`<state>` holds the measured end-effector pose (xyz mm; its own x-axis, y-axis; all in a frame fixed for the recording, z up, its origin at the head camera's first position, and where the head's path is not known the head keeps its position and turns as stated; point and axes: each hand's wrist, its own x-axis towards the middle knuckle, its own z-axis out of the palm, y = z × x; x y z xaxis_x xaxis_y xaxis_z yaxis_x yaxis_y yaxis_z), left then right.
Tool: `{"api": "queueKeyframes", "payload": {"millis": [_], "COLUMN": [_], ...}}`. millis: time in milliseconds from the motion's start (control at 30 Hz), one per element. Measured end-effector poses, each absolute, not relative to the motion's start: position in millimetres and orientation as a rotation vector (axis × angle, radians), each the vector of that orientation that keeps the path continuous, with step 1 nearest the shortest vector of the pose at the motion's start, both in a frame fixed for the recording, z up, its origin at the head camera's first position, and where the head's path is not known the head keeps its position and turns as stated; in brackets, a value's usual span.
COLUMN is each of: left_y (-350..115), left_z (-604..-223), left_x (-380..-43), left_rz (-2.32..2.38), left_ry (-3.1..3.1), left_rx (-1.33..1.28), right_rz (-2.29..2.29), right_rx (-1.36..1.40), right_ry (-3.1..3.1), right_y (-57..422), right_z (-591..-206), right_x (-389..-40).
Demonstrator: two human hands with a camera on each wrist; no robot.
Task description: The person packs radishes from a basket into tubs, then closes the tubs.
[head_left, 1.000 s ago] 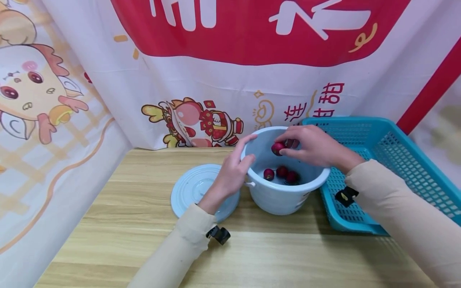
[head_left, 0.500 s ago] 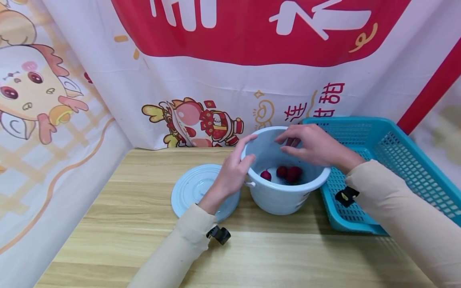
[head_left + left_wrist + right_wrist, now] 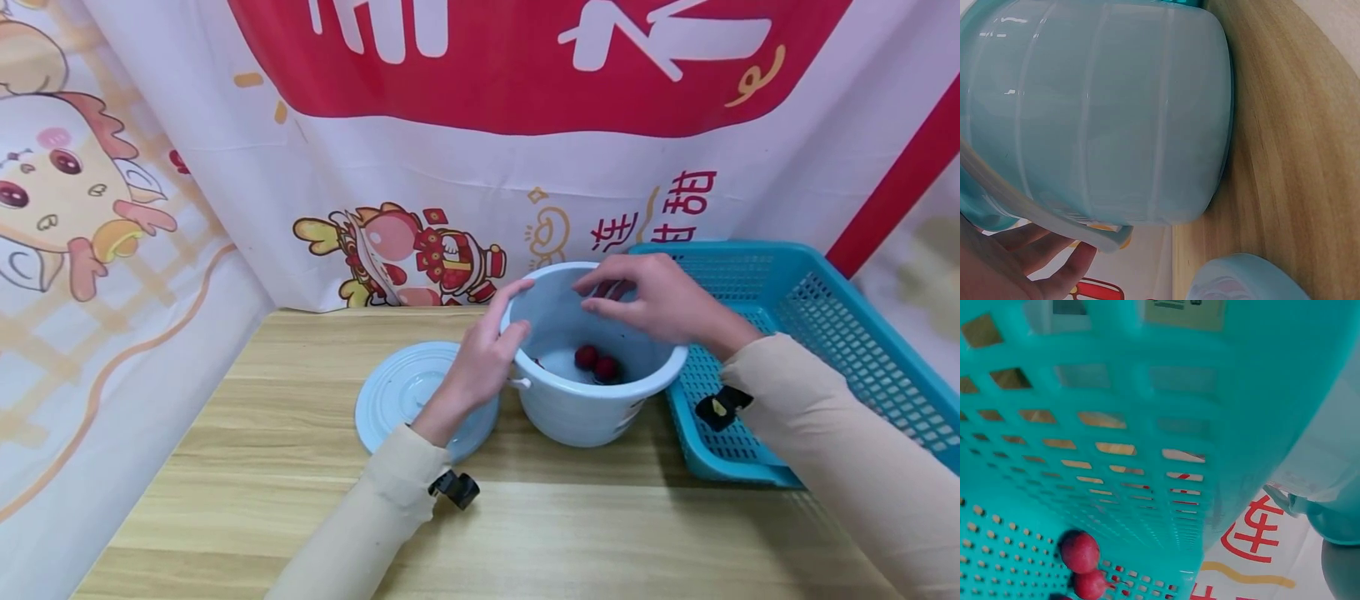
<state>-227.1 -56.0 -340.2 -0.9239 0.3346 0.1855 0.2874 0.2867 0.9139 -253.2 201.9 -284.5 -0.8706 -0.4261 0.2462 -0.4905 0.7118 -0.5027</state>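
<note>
While the left hand (image 3: 483,354) grips the rim of the light-blue bucket (image 3: 577,412), its thumb over the edge, the right hand (image 3: 652,296) is poised above the opening, fingers loosely curved, thumb apart from them, no object visible between. Below the right hand, two red radishes (image 3: 596,362) lie at the bucket's bottom. The lid (image 3: 401,392) lies flat beside the left wrist; the turquoise basket (image 3: 720,464) sits beneath the right forearm. The left wrist view shows the bucket handle (image 3: 1097,239) just beside the left hand's fingers. Only the right wrist view shows the basket radishes (image 3: 1080,552), one with a thin root. The bucket stands upright, mouth up, long axis vertical; the direction of the radishes inside it cannot be told.
</note>
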Motion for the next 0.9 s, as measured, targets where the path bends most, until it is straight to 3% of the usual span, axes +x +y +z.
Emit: {"api": "queueKeyframes", "payload": {"millis": [467,900], "left_y": [-54.2,-53.6], "left_z": [-341.5,-341.3], "left_x": [-227.1,-224.9], "left_rz": [1.771,1.761], "left_ry": [2.486,2.532], "left_rx": [0.624,0.614], "right_rz": [1.380,1.377], "right_rx": [0.562,0.259], "right_ry": [-2.628,-2.710], "right_y": [239.7,304.9], "right_z": [-284.3,-298.2], "right_x": [-250.0,-261.9]}}
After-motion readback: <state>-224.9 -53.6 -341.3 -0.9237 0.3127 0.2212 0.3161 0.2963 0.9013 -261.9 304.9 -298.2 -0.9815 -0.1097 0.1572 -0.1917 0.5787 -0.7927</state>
